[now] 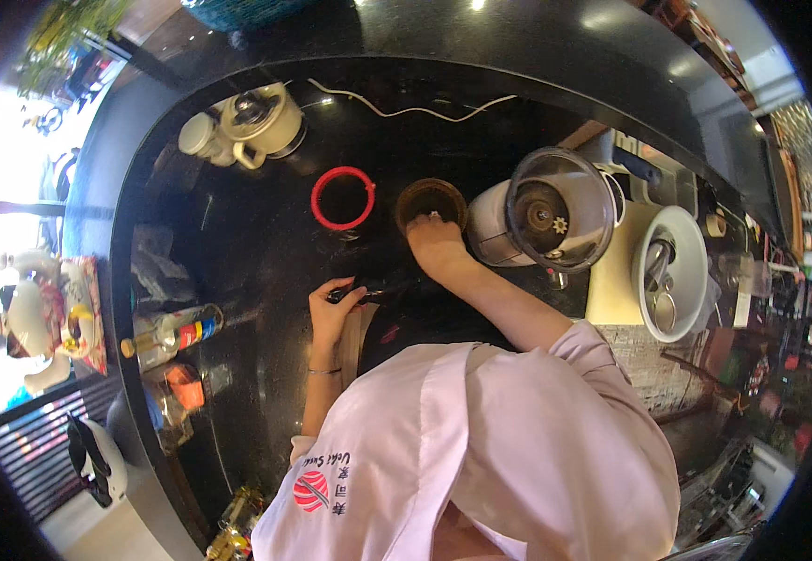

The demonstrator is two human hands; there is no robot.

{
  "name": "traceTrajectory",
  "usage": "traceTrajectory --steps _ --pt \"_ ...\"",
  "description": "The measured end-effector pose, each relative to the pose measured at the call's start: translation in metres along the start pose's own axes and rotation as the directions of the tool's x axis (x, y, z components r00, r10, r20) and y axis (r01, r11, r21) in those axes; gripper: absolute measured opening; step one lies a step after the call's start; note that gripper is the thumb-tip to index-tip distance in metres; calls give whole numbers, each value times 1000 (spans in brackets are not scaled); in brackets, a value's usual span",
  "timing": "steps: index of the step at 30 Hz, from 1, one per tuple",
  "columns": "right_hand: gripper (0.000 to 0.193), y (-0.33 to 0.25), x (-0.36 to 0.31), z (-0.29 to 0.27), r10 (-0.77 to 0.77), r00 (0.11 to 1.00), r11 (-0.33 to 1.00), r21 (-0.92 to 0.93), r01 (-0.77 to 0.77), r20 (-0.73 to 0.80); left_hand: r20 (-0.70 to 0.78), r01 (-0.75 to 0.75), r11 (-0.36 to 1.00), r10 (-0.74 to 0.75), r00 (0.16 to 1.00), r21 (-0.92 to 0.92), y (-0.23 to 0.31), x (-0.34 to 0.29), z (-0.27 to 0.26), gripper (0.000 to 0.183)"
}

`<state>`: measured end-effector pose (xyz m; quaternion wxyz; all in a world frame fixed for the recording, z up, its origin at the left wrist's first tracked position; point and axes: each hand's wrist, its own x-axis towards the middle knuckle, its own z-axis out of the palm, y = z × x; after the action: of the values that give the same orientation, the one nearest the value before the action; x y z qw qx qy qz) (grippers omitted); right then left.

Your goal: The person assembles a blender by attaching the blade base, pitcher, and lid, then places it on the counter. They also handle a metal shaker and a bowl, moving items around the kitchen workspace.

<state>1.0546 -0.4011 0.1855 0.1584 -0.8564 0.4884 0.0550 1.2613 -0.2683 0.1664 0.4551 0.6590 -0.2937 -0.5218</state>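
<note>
Two hands at mid-frame: right hand (438, 245) reaching into a brown bowl (424, 194), fingertips hidden, grip unclear; left hand (329, 310) pinching a black object (337, 295). Reaching seems unfinished; the red ring (340, 225), upper centre-left, lies untouched.

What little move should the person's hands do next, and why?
Maybe lift the right hand straight up, because it reaches into the round brown container and pulling sideways might tip it. The left hand, apart from it, holds a small dark thing.

Left hand (330, 312) pinches, right hand (437, 245) reaches farther forward.
</note>
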Motion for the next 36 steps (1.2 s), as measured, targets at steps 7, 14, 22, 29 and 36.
traceTrajectory --steps 7,14,22,29,36 --pt "22 -8 -58 -94 -108 971 945 280 167 -215 85 10 1000 -9 996 -12 -15 19 5 26" --pt "54 21 -116 -197 -57 850 685 599 415 -524 106 -20 993 32 994 -113 -38 42 32 30" --pt "49 85 -186 -254 90 848 912 385 140 -523 37 148 931 -144 989 -334 -27 45 74 34" --pt "30 83 -176 -226 9 927 995 99 31 -375 27 53 996 -51 998 -72 -13 51 89 30" --pt "21 93 -149 -180 -60 945 997 -62 42 -321 78 -254 926 241 967 281 -22 60 86 37"
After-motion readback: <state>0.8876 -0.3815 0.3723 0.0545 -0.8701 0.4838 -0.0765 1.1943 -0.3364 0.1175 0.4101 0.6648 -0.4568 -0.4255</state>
